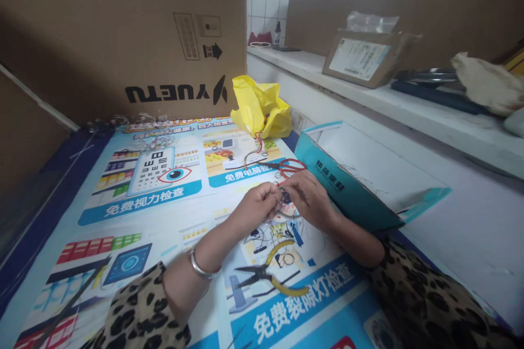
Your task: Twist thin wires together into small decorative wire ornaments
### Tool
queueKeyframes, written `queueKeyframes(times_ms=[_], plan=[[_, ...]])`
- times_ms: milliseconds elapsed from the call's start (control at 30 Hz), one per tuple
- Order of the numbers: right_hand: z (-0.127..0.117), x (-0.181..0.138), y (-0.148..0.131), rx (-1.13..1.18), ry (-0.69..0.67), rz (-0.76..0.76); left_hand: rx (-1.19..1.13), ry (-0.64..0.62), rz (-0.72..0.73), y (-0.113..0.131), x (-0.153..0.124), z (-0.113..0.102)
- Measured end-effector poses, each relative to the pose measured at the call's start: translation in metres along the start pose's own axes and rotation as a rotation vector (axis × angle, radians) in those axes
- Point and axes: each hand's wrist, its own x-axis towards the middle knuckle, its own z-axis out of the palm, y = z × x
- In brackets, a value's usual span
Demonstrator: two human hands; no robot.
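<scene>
My left hand (262, 202) and my right hand (309, 199) meet fingertip to fingertip just above the printed table cover. Both are closed in a pinch. What lies between the fingers is small and mostly hidden; a thin wire-like strand shows near the tips. Just beyond my right hand lie red-handled scissors (292, 166). Nearer to me rest open pliers with yellow handles (270, 276). Dark, thin wire bits are scattered on the cover below my hands. Several coloured wires (258, 144) trail out of a yellow plastic bag (262, 106) at the back.
A teal open box (339, 180) stands right of my hands against the wall. Behind the table rises a large cardboard box (123, 27). A white ledge (311, 62) on the right bears a labelled parcel (358, 60). Small silvery pieces (153, 120) lie at the far left.
</scene>
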Motion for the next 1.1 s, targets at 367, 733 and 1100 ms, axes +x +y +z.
queueKeyframes(times_ms=[367, 733, 1100], plan=[[-0.004, 0.004, -0.006, 0.269, -0.142, 0.307, 0.096, -0.003, 0.018, -0.004, 0.004, -0.008], [-0.002, 0.005, -0.009, 0.27, -0.198, 0.289, 0.126, -0.083, 0.018, -0.003, 0.002, -0.01], [-0.013, 0.005, 0.018, -0.204, -0.556, 0.052, 0.147, 0.087, -0.005, -0.009, 0.009, -0.014]])
